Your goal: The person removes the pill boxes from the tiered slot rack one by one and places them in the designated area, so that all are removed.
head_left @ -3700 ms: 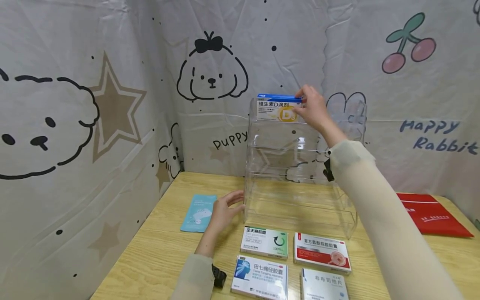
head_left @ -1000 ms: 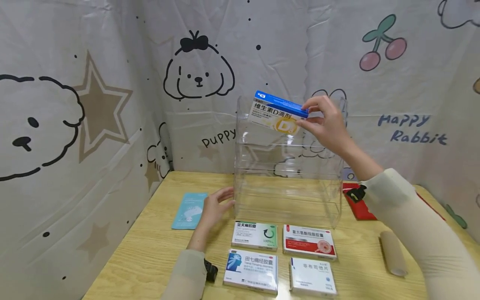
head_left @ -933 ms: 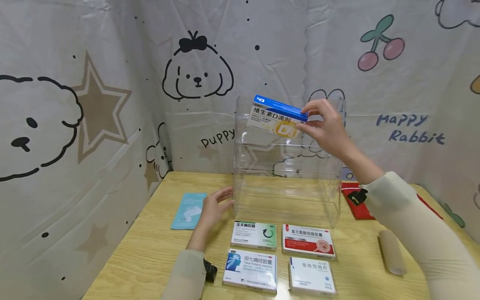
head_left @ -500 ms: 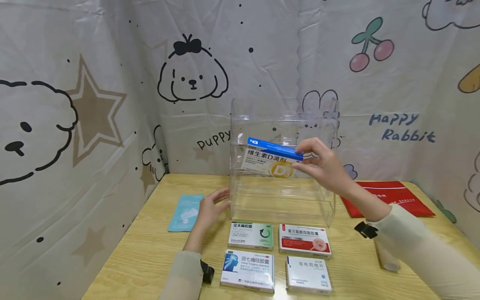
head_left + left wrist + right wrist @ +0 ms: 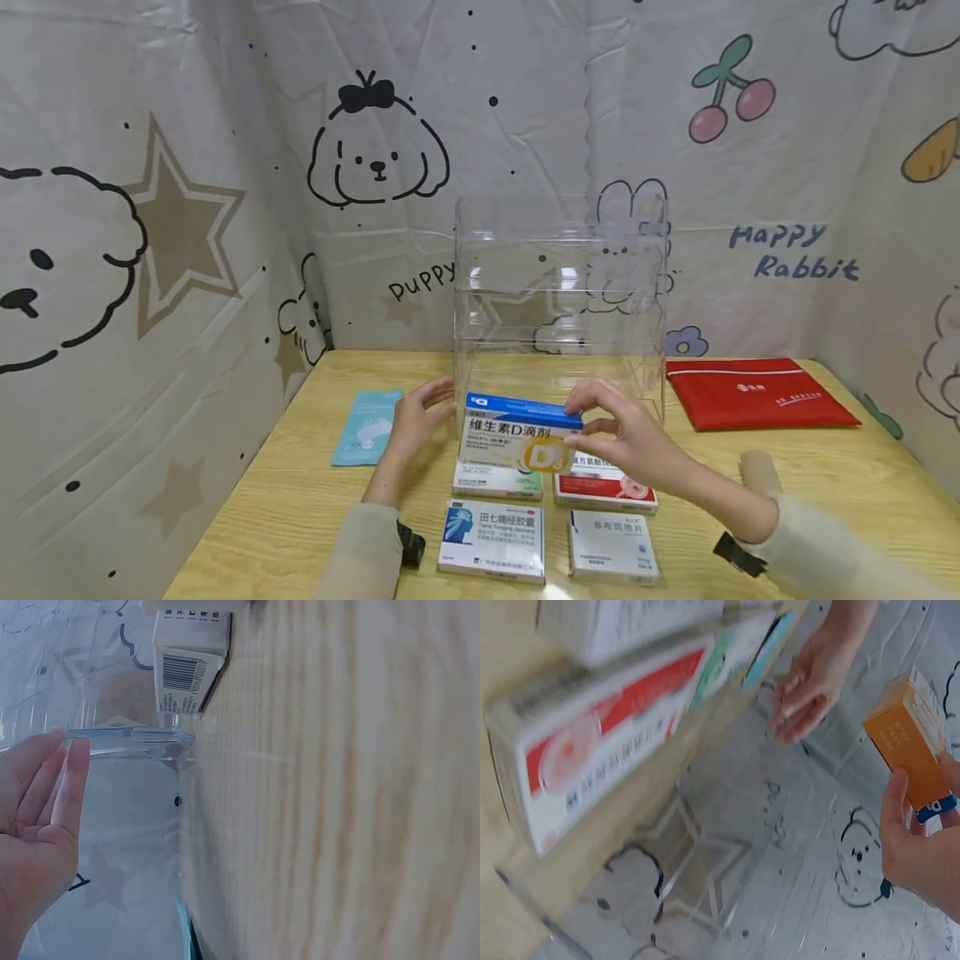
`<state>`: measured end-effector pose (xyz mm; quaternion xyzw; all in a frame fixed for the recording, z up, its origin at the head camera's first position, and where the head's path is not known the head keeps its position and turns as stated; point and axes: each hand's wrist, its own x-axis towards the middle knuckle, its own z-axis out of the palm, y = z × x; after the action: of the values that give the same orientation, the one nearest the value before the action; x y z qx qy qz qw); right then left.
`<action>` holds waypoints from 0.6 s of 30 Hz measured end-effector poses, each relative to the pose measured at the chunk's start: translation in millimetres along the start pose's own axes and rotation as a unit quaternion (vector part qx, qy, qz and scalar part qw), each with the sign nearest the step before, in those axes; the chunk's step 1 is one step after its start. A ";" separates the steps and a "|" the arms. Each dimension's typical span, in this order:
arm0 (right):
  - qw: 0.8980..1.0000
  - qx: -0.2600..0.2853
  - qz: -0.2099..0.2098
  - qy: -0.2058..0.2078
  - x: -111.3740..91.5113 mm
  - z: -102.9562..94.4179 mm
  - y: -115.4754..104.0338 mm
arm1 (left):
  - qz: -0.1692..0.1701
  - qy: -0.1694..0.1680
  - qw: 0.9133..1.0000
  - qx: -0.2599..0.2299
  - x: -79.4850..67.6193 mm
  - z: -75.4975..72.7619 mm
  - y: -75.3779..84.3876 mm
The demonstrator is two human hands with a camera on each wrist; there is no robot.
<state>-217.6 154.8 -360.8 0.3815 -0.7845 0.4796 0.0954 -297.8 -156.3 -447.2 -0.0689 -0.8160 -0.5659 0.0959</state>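
Note:
My right hand (image 5: 630,433) pinches the right end of a vitamin D drops box (image 5: 510,440), blue on top with a white and yellow front. It is held up before the lower part of a clear tiered display rack (image 5: 558,240) and overlaps two boxes behind it in the head view. In the right wrist view, the box's orange end (image 5: 911,746) shows between thumb and fingers. My left hand (image 5: 415,421) touches the rack's left side with its fingertips. In the left wrist view, the fingers (image 5: 71,784) reach up to the clear side panel (image 5: 131,736).
Partly covered, a green-white medicine box (image 5: 495,483) and a red-white one (image 5: 603,490) lie before the rack. Nearer are a blue-white box (image 5: 491,542) and a white box (image 5: 613,546). A turquoise packet (image 5: 367,427) lies left; a red pouch (image 5: 757,393) and brown cylinder (image 5: 761,472) lie right.
My right hand has lifted the vitamin D drops box off the rack's top tier and brought it down and nearer. My left hand stays at the rack's side. The head view has shifted slightly right.

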 end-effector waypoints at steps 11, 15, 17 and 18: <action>0.995 0.063 0.050 -0.063 -46.5 40.2 -5.4 | -0.009 -0.002 1.000 0.014 -0.6 0.2 -1.4; 0.992 0.088 0.046 -0.076 -59.8 52.3 -4.9 | -0.007 -0.004 1.000 0.009 -0.9 0.6 -1.0; 0.989 0.105 0.052 -0.087 -65.6 57.7 -5.1 | -0.005 -0.004 1.000 0.009 -1.2 0.7 -0.9; 0.987 0.112 0.057 -0.094 -68.4 60.0 -5.4 | -0.004 -0.003 1.000 0.010 -1.3 0.7 -0.6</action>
<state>-153.7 138.6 -423.7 0.3876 -0.7517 0.5313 -0.0502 -296.7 -155.8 -448.3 -0.0662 -0.8220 -0.5581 0.0921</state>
